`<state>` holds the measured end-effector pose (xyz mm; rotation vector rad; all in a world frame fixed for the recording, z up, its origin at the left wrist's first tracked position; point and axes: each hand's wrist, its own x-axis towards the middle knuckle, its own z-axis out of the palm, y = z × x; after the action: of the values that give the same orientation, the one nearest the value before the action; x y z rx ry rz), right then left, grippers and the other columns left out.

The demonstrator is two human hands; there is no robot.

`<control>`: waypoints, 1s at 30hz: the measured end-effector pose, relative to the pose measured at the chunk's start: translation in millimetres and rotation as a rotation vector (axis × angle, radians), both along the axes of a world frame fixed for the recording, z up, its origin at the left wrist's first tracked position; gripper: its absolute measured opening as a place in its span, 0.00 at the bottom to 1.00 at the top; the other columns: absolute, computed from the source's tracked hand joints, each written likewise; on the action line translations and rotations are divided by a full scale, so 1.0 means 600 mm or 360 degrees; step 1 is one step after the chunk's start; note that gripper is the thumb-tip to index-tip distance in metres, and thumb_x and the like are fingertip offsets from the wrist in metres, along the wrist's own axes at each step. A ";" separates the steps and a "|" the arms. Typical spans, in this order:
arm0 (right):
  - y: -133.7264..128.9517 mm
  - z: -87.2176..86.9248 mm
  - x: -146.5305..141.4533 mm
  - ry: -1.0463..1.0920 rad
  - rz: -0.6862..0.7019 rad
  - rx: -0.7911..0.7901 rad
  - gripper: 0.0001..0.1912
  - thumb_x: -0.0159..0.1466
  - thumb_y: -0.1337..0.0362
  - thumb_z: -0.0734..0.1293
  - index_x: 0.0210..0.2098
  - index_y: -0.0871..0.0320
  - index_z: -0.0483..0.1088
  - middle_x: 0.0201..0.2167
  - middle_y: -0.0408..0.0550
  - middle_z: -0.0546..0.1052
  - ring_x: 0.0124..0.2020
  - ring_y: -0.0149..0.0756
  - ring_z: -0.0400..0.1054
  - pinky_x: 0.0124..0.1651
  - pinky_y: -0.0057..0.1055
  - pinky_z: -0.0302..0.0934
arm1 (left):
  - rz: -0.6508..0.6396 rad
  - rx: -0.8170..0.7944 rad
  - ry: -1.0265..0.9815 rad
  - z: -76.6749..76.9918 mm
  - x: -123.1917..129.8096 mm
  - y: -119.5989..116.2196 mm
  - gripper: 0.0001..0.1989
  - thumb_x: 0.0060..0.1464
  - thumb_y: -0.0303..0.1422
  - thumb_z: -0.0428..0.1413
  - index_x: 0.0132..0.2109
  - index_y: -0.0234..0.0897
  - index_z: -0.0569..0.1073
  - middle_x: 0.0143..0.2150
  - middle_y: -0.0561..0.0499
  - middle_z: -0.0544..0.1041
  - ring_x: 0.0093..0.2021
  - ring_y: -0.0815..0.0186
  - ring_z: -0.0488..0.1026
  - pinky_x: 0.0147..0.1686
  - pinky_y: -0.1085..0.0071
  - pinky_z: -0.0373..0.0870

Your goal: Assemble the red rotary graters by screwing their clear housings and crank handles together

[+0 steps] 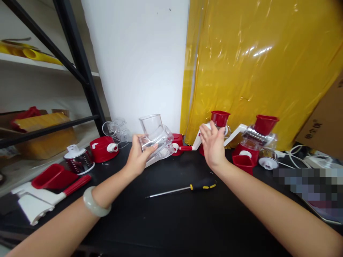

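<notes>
My left hand (pixel 137 157) grips a clear plastic grater housing (pixel 157 139) with an open chute on top, tilted above the black table (pixel 171 221). Behind it sits a red base with a white knob (pixel 177 143). My right hand (pixel 213 144) is raised with fingers spread and holds nothing; it hovers just in front of an assembled grater with a red hopper (pixel 219 118) and white crank. A screwdriver with a black and yellow handle (pixel 184 189) lies on the table between my forearms.
Another assembled grater with red hopper (pixel 264 125) stands right, with a steel drum (pixel 268 159). Left lie a red base (pixel 104 148), a clear housing (pixel 118 129), a drum blade (pixel 78 160), a red pusher (pixel 53 176) and a white crank (pixel 40 205). Yellow sheeting (pixel 262 64) hangs behind.
</notes>
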<state>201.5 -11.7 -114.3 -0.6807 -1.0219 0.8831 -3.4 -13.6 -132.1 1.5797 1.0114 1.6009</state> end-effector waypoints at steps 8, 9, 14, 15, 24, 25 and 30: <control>0.013 0.014 -0.010 -0.0054 -0.0267 0.0278 0.38 0.68 0.33 0.48 0.67 0.48 0.57 0.67 0.51 0.65 0.69 0.41 0.56 0.71 0.47 0.44 | -0.0136 -0.0069 -0.0031 -0.001 0.029 -0.005 0.25 0.46 0.43 0.66 0.44 0.41 0.61 0.38 0.55 0.70 0.34 0.67 0.70 0.32 0.71 0.65; 0.014 0.012 -0.009 -0.0042 -0.0318 0.0315 0.37 0.68 0.34 0.48 0.66 0.47 0.58 0.66 0.50 0.66 0.69 0.40 0.57 0.71 0.47 0.45 | -0.0166 -0.0107 -0.0080 -0.001 0.031 -0.007 0.26 0.46 0.44 0.66 0.45 0.42 0.61 0.38 0.55 0.70 0.34 0.66 0.70 0.31 0.71 0.65; 0.019 0.001 -0.003 -0.0046 -0.0185 0.0233 0.38 0.66 0.32 0.52 0.62 0.52 0.61 0.65 0.55 0.67 0.65 0.43 0.61 0.68 0.46 0.52 | -0.0291 -0.0152 0.0033 0.004 0.029 0.000 0.26 0.45 0.45 0.66 0.43 0.41 0.61 0.36 0.56 0.71 0.32 0.67 0.70 0.30 0.71 0.66; 0.019 0.000 0.002 -0.0026 -0.0205 0.0247 0.37 0.66 0.32 0.52 0.61 0.52 0.62 0.64 0.55 0.67 0.64 0.42 0.62 0.67 0.45 0.53 | -0.0211 -0.0185 0.0031 0.007 0.023 0.005 0.27 0.44 0.45 0.67 0.43 0.40 0.61 0.36 0.56 0.70 0.32 0.67 0.69 0.28 0.72 0.65; -0.050 -0.007 0.076 -0.1107 0.0292 0.0184 0.18 0.63 0.47 0.72 0.32 0.56 0.75 0.33 0.48 0.77 0.37 0.42 0.69 0.49 0.40 0.63 | -0.0099 -0.0411 0.0013 0.039 -0.001 0.013 0.27 0.41 0.47 0.66 0.40 0.40 0.61 0.36 0.55 0.70 0.32 0.67 0.71 0.24 0.74 0.67; -0.062 -0.014 0.087 -0.1486 0.0429 0.0170 0.16 0.64 0.49 0.72 0.36 0.56 0.76 0.36 0.48 0.77 0.40 0.42 0.69 0.49 0.40 0.63 | -0.0100 -0.0414 0.0012 0.038 0.000 0.012 0.27 0.41 0.47 0.66 0.40 0.40 0.61 0.37 0.55 0.70 0.33 0.67 0.71 0.23 0.74 0.67; -0.103 -0.068 0.112 -0.2484 0.0443 0.0129 0.24 0.58 0.52 0.78 0.50 0.52 0.74 0.45 0.51 0.73 0.48 0.50 0.66 0.50 0.43 0.64 | -0.0093 -0.0439 -0.0059 0.012 -0.005 0.013 0.28 0.41 0.49 0.66 0.41 0.40 0.62 0.38 0.54 0.70 0.33 0.65 0.72 0.23 0.73 0.68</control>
<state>268.7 -73.5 -155.1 -1.1889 -2.5570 0.3987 -6.6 -5.6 -124.9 1.3749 1.1037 1.3802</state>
